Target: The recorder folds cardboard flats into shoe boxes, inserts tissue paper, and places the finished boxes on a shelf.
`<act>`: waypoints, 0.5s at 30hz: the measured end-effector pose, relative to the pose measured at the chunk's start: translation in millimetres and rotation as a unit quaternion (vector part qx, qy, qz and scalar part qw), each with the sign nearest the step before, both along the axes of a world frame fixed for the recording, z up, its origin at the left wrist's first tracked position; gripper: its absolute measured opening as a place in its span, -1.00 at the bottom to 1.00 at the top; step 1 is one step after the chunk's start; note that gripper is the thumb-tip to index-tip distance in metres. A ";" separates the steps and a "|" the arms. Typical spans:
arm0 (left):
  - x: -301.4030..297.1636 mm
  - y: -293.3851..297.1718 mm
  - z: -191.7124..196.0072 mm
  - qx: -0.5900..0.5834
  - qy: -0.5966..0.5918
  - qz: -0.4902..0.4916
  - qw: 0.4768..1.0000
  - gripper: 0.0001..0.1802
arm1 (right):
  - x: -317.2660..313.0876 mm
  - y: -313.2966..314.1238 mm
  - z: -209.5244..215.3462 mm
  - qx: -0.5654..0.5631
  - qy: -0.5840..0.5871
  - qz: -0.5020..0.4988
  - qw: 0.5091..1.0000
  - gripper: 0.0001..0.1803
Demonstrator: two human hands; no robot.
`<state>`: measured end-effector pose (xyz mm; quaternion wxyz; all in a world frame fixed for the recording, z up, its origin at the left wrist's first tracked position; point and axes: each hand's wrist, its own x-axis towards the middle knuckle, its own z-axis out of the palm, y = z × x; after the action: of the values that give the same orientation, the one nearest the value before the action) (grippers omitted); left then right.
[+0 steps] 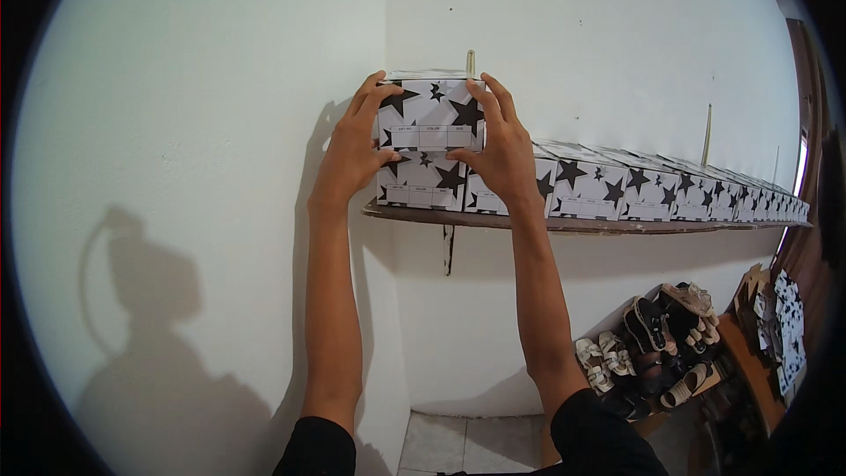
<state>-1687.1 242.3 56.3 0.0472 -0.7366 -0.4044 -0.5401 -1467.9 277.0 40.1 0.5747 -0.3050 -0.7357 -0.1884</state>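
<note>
Both arms reach up to a white shoe box with black stars (430, 110), which sits level on top of a similar lower box (419, 181) at the shelf's left end. My left hand (354, 137) clasps the upper box's left side, fingers over its top edge and thumb low at the front. On the opposite side my right hand (500, 141) grips the right edge, thumb at the lower front corner. Part of the box standing to the right of the lower one is hidden behind my right hand.
A long row of star-patterned boxes (648, 189) runs right along the wall shelf (502, 220). Metal brackets (708, 134) stick up behind them. Below right, several shoes and sandals (652, 330) are heaped near flat folded cardboard (780, 322). A bare side wall (220, 123) stands close on the left.
</note>
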 end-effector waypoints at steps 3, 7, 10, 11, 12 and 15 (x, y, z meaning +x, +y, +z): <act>-5.3 12.0 -0.4 -0.016 0.010 0.001 1.000 -0.07 | -4.3 10.4 -1.1 -0.019 -0.004 -0.010 1.000 0.10; -7.5 25.0 -3.0 -0.002 0.025 0.001 1.000 -0.07 | -3.0 23.1 -3.3 -0.026 -0.006 -0.028 0.999 0.12; -5.6 28.7 -4.5 -0.007 0.022 0.006 1.000 -0.09 | -2.8 27.5 -5.9 -0.010 -0.018 -0.043 0.999 0.12; -4.5 29.1 -5.6 -0.023 0.013 0.005 1.000 -0.12 | -2.1 28.0 -6.8 -0.011 -0.018 -0.043 0.999 0.12; -5.9 31.8 -8.7 -0.024 0.013 0.006 1.000 -0.12 | -4.2 25.5 -5.8 -0.033 -0.018 -0.053 0.998 0.10; -6.5 37.8 -19.9 -0.002 0.013 0.008 1.000 -0.11 | -11.5 15.3 -8.8 -0.042 -0.006 -0.060 0.997 0.04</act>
<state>-1693.5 280.1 36.4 0.0552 -0.7403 -0.4102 -0.5297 -1479.3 292.2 31.3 0.5444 -0.3714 -0.7267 -0.1940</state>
